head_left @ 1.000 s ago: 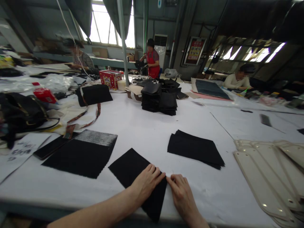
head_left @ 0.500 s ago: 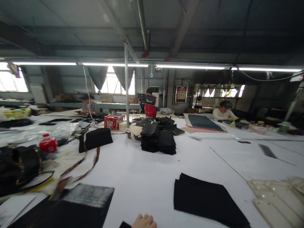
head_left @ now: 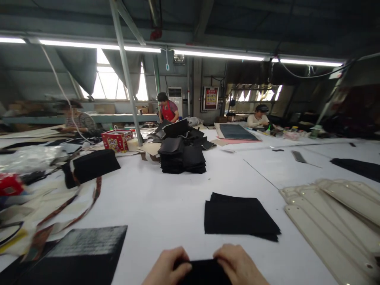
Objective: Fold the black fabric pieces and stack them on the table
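Between my two hands at the bottom of the head view is a black sheet of material (head_left: 205, 273), its top edge straight and its lower part cut off by the frame. My left hand (head_left: 170, 266) pinches the sheet's left corner between thumb and fingers. At the opposite corner, my right hand (head_left: 238, 264) grips it the same way. Just beyond the right hand lies a stack of black sheets (head_left: 237, 215), slightly fanned. To the left is a black panel (head_left: 86, 265) with a whitish, streaked band (head_left: 92, 240) along its far end.
Long cream pieces (head_left: 323, 221) with holes overlap at the right. Black folded pieces (head_left: 182, 156) are piled mid-table, near a red patterned box (head_left: 116, 140) and a metal post (head_left: 127, 79). Straps (head_left: 90, 202) lie at left. Several people work across the white table (head_left: 142, 206).
My view has tilted down and shifted right. Both hands now hold a black sheet at its corners; before, only one hand showed at the bottom edge. A person in a red apron now shows.
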Demonstrator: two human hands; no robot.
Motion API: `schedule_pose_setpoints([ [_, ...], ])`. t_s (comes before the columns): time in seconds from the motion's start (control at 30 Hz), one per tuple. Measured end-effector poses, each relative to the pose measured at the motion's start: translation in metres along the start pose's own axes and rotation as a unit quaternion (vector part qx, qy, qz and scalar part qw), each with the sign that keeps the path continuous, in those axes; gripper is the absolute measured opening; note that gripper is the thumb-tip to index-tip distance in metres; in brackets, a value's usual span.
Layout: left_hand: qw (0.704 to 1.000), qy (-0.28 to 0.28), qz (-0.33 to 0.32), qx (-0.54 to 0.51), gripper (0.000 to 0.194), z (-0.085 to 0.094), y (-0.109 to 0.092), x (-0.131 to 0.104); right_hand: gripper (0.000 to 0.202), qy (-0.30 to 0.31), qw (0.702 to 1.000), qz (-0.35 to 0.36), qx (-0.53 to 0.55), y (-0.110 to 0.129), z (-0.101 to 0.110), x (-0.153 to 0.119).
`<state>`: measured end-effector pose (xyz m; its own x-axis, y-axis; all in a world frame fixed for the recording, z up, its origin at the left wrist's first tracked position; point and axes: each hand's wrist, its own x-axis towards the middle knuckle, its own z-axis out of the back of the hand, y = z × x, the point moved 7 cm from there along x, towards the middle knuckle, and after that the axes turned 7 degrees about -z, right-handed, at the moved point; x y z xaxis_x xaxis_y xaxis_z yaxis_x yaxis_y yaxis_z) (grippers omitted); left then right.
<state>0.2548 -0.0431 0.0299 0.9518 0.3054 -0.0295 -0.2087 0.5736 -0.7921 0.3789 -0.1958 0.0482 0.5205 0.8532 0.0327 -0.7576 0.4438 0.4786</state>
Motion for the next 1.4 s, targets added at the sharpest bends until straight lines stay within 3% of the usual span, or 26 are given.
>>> schedule_pose_setpoints([
  [0.13,0.992,-0.074,-0.048,-0.095,0.017,0.014,-0.034,0.064,0.033,-0.037,0.996,-0.015,-0.076,-0.032,0.088,0.046],
  [0.23,0.991,-0.103,-0.055,-0.068,0.026,0.013,-0.045,0.115,0.032,-0.061,0.983,-0.046,-0.169,-0.072,0.122,0.093],
  [0.3,0.992,-0.112,-0.045,-0.042,0.035,0.010,-0.041,0.136,0.033,-0.066,0.978,-0.068,-0.186,-0.101,0.120,0.117],
  [0.37,0.992,-0.121,-0.026,-0.015,0.050,0.007,-0.031,0.147,0.031,-0.065,0.977,-0.082,-0.184,-0.124,0.105,0.129],
  [0.5,0.991,-0.132,0.011,0.034,0.082,-0.003,-0.013,0.155,0.030,-0.075,0.981,-0.088,-0.159,-0.154,0.075,0.127],
  [0.63,0.991,-0.122,0.020,0.051,0.094,-0.015,-0.007,0.169,0.031,-0.083,0.988,-0.066,-0.111,-0.169,0.075,0.125],
  [0.87,0.987,-0.152,0.033,0.035,0.077,-0.021,0.004,0.188,0.031,-0.089,0.991,-0.050,-0.091,-0.162,0.077,0.144],
  [0.97,0.984,-0.176,0.009,-0.001,0.049,-0.024,-0.002,0.183,0.034,-0.103,0.988,-0.054,-0.097,-0.154,0.069,0.140],
  [1.1,0.978,-0.183,-0.072,-0.075,0.013,-0.029,-0.027,0.172,0.028,-0.096,0.992,-0.043,-0.072,-0.138,0.072,0.124],
  [1.17,0.972,-0.187,-0.088,-0.113,0.011,-0.029,-0.037,0.170,0.018,-0.091,0.994,-0.040,-0.048,-0.130,0.084,0.121],
  [1.27,0.966,-0.193,-0.073,-0.154,0.019,-0.027,-0.042,0.168,0.020,-0.069,0.997,-0.021,-0.021,-0.121,0.104,0.126],
  [1.37,0.962,-0.221,-0.041,-0.154,0.038,-0.016,-0.034,0.156,0.024,-0.043,0.999,-0.011,-0.032,-0.137,0.108,0.145],
  [1.4,0.962,-0.233,-0.039,-0.139,0.043,-0.008,-0.030,0.147,0.026,-0.060,0.997,-0.011,-0.051,-0.148,0.107,0.153],
])
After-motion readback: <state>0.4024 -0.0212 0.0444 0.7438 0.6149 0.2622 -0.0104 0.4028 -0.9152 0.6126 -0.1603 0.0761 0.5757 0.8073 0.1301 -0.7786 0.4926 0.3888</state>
